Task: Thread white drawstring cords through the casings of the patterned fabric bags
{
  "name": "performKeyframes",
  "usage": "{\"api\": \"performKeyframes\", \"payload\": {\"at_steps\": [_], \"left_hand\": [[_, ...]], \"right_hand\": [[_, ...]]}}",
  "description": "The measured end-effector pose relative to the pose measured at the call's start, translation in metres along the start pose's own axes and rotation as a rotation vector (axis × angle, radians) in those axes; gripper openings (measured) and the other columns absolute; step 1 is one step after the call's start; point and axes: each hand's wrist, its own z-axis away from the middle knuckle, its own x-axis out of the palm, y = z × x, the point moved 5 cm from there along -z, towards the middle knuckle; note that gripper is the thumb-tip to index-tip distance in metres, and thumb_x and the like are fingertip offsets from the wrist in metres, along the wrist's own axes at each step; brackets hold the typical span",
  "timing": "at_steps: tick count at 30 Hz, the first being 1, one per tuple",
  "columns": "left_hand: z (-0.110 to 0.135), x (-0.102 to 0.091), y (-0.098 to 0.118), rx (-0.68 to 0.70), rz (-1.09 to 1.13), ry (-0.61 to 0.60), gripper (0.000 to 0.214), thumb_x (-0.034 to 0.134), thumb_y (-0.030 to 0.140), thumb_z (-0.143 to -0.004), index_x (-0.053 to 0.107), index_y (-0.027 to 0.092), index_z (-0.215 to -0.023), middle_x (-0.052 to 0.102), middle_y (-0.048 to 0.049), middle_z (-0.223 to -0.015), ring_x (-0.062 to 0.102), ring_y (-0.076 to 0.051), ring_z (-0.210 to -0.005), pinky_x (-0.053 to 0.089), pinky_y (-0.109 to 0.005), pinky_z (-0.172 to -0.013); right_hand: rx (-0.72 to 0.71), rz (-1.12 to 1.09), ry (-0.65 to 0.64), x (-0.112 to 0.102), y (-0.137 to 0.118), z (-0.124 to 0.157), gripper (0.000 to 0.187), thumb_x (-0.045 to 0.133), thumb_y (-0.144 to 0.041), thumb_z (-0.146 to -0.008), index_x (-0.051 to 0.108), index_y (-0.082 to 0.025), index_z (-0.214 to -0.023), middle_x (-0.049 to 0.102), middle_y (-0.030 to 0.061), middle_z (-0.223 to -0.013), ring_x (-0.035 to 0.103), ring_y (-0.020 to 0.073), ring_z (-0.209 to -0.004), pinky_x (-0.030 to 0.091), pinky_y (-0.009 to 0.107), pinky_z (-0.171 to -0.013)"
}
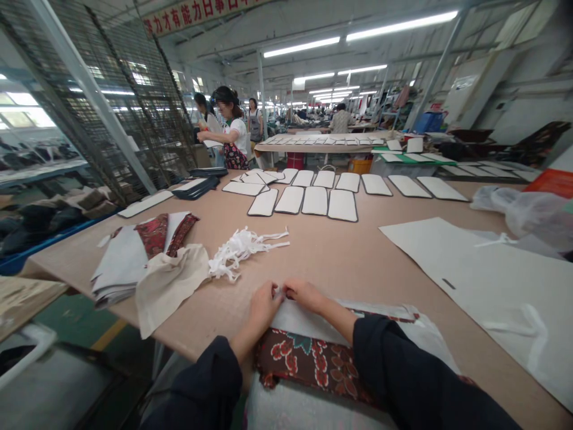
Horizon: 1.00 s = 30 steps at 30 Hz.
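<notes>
Nearest to me are my dark sleeves [206,373], and between them lies the dark flowered cloth [308,361], with red and brown flowers. It is just below my hands, on the near side of them, and my right forearm passes above its right part. Beyond the flowered band there is a pale sheet [293,316], and over its far left edge my left hand [262,306] and my right hand [307,295] meet. The fingers of both are bent and narrow, the tips almost together; whether they pinch something thin, I cannot tell.

All this is at the near edge of the brown tabletop [322,257]. A little farther, to the left, there are a beige cloth [172,286], a pile of pale pieces [119,260] with red patterned parts on it, and a tangle of white strips [239,251]. To the right lies a large pale board [483,269].

Farther away, white panels [314,200] with dark borders lie in rows. Behind them, at left, stands a person [237,134] in a white top and flowered apron, and beyond is another tabletop [286,148] with more panels.
</notes>
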Motion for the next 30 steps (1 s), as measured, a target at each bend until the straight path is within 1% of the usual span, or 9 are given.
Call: {"api": "performKeyframes", "payload": {"at_steps": [3,6,9,13,17,22,24,27,30], "left_hand": [[0.006,-0.006,0.010,0.140,-0.171,0.068,0.015,0.057,0.027,-0.078,0.054,0.017,-0.089,0.055,-0.0028,-0.088,0.050,-0.017,-0.086,0.036,-0.028,-0.074],[0.012,-0.005,0.020,0.294,-0.325,0.034,0.009,0.051,0.025,-0.083,0.056,0.018,-0.084,0.054,-0.0037,-0.088,0.048,-0.019,-0.088,0.034,-0.032,-0.075],[0.016,-0.003,0.028,0.419,-0.435,0.002,0.014,0.045,0.020,-0.086,0.058,0.017,-0.081,0.054,-0.0050,-0.085,0.048,-0.020,-0.085,0.034,-0.034,-0.075],[0.021,0.000,0.034,0.533,-0.527,-0.031,0.016,0.042,0.014,-0.087,0.057,0.015,-0.089,0.055,-0.0064,-0.086,0.048,-0.020,-0.082,0.034,-0.035,-0.074],[0.023,0.000,0.037,0.575,-0.567,-0.046,0.021,0.040,0.013,-0.087,0.054,0.014,-0.102,0.056,-0.0072,-0.087,0.049,-0.021,-0.082,0.034,-0.035,-0.073],[0.020,0.002,0.037,0.544,-0.580,-0.071,0.020,0.041,0.015,-0.087,0.056,0.015,-0.100,0.056,-0.0071,-0.090,0.048,-0.021,-0.084,0.034,-0.034,-0.072],[0.019,0.003,0.037,0.538,-0.581,-0.082,0.019,0.041,0.015,-0.087,0.056,0.016,-0.099,0.056,-0.0070,-0.090,0.048,-0.021,-0.085,0.034,-0.034,-0.073],[0.018,0.002,0.037,0.535,-0.563,-0.087,0.018,0.041,0.015,-0.087,0.057,0.016,-0.095,0.056,-0.0068,-0.090,0.048,-0.021,-0.086,0.035,-0.034,-0.074],[0.019,-0.001,0.039,0.550,-0.510,-0.058,0.017,0.042,0.015,-0.087,0.057,0.017,-0.095,0.055,-0.0072,-0.096,0.047,-0.021,-0.091,0.034,-0.035,-0.078]], "right_hand": [[0.004,0.030,-0.005,0.001,0.004,-0.004,0.017,0.046,-0.009,-0.077,0.062,-0.015,-0.077,0.060,0.0045,-0.082,0.052,0.0143,-0.080,0.038,0.023,-0.075],[0.040,0.072,-0.022,0.002,0.006,-0.006,0.017,0.046,-0.010,-0.078,0.062,-0.015,-0.076,0.059,0.0051,-0.083,0.052,0.0140,-0.081,0.038,0.022,-0.075],[0.106,0.118,-0.039,0.003,0.006,-0.009,0.016,0.046,-0.010,-0.077,0.061,-0.014,-0.077,0.060,0.0059,-0.083,0.052,0.0139,-0.080,0.037,0.022,-0.073],[0.181,0.181,-0.069,0.003,0.004,-0.013,0.014,0.046,-0.013,-0.077,0.060,-0.014,-0.079,0.060,0.0066,-0.084,0.052,0.0145,-0.078,0.036,0.023,-0.070],[0.217,0.165,-0.109,0.003,0.005,-0.016,0.013,0.048,-0.012,-0.073,0.059,-0.015,-0.079,0.060,0.0051,-0.084,0.051,0.0138,-0.076,0.035,0.022,-0.067],[0.372,0.076,-0.105,0.002,0.012,-0.019,0.015,0.055,-0.010,-0.068,0.058,-0.015,-0.081,0.061,0.0014,-0.075,0.050,0.0113,-0.067,0.032,0.020,-0.058],[0.399,0.070,-0.099,0.001,0.012,-0.020,0.012,0.056,-0.011,-0.068,0.058,-0.015,-0.078,0.061,0.0011,-0.072,0.050,0.0109,-0.065,0.031,0.020,-0.057],[0.429,0.073,-0.060,-0.003,0.011,-0.020,0.013,0.050,-0.008,-0.072,0.058,-0.015,-0.079,0.061,0.0024,-0.076,0.050,0.0111,-0.069,0.032,0.020,-0.060],[0.430,0.083,-0.001,-0.009,0.009,-0.010,0.017,0.043,-0.008,-0.076,0.058,-0.014,-0.083,0.061,0.0054,-0.085,0.052,0.0124,-0.076,0.035,0.021,-0.067]]}}
